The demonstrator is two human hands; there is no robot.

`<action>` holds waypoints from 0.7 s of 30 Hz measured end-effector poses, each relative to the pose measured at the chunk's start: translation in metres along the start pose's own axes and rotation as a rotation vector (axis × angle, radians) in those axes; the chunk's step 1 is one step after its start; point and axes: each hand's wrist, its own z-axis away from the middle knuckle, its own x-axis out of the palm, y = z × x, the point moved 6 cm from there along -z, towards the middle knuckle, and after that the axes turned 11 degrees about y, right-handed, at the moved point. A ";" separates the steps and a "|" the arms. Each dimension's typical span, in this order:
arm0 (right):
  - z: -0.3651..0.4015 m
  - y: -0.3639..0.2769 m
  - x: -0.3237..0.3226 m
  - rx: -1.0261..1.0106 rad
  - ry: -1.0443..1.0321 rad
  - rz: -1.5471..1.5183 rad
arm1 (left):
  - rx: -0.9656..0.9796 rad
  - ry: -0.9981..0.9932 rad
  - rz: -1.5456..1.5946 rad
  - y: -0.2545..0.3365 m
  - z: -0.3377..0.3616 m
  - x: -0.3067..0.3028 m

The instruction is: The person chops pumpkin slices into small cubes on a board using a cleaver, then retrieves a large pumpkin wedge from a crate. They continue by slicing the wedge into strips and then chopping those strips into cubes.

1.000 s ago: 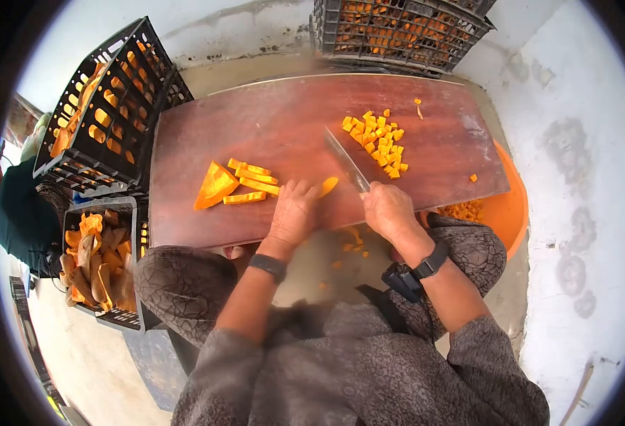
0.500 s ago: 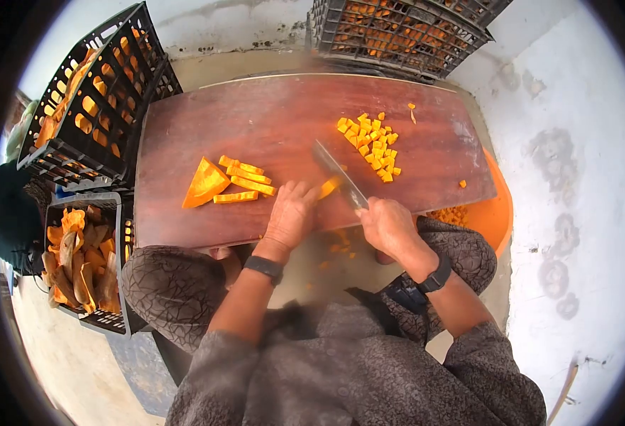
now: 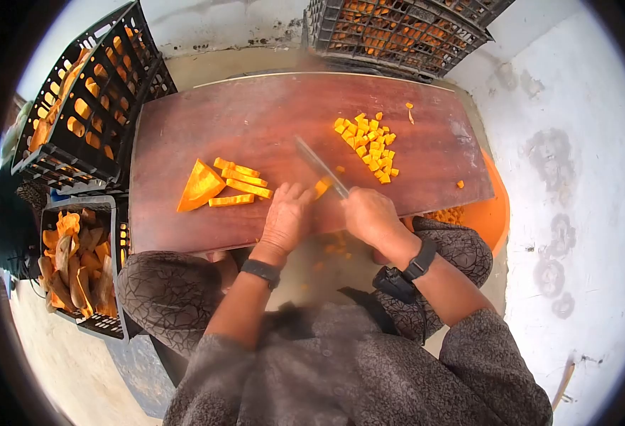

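Reddish board point(image 3: 213, 128) near stained white wall point(image 3: 575, 149); right hand point(image 3: 374, 219) grips knife point(image 3: 320, 165), left hand point(image 3: 286, 217) holds orange strip point(image 3: 322, 187)

Mid-frame: gripping knife point(image 3: 322, 167) in right hand point(image 3: 373, 219), holding orange strip point(image 3: 322, 187) with left hand point(image 3: 287, 216). Noted right of centre: orange cubes point(image 3: 375, 146).

One surface point(image 3: 255, 121) is carrying one orange wedge point(image 3: 200, 186), four long strips point(image 3: 249, 188) and dozens of cubes point(image 3: 375, 152), too crowded for exact counting. One knife point(image 3: 319, 163), one basin point(image 3: 498, 202), two wristbands point(image 3: 420, 259) and at least three crates point(image 3: 120, 248) are showing.
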 end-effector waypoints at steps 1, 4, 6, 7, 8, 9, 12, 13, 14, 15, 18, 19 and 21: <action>-0.001 0.002 -0.002 0.060 0.009 -0.049 | -0.008 0.007 -0.003 -0.001 0.001 0.000; -0.002 0.011 0.000 0.133 0.049 -0.125 | -0.025 0.035 0.011 0.001 0.001 -0.005; 0.000 0.017 0.000 0.155 0.084 -0.152 | -0.025 0.052 0.035 0.003 0.001 -0.007; 0.002 0.018 -0.002 0.131 0.126 -0.131 | -0.030 0.056 0.056 0.003 0.001 -0.007; 0.003 0.017 -0.006 0.106 0.168 -0.109 | -0.036 0.061 0.078 0.002 0.001 -0.006; 0.006 0.017 -0.008 0.106 0.168 -0.109 | -0.037 0.062 0.078 0.003 0.000 -0.007; 0.016 0.010 -0.017 0.080 0.112 -0.131 | 0.005 0.062 0.084 0.009 -0.001 -0.008; 0.019 0.007 -0.020 0.065 0.083 -0.113 | 0.002 0.057 0.083 0.009 -0.002 -0.008; 0.022 0.004 -0.022 0.047 0.055 -0.095 | -0.002 0.053 0.080 0.009 -0.002 -0.008; 0.024 0.004 -0.024 0.046 0.054 -0.095 | -0.003 0.053 0.080 0.008 -0.002 -0.008; 0.028 0.004 -0.024 0.054 0.011 -0.038 | -0.008 0.059 0.071 0.007 -0.002 -0.006; 0.029 0.004 -0.025 0.063 -0.001 -0.036 | -0.010 0.049 0.060 0.007 -0.001 -0.004; 0.029 0.003 -0.026 0.070 -0.018 -0.033 | -0.016 0.040 0.048 0.007 -0.002 -0.004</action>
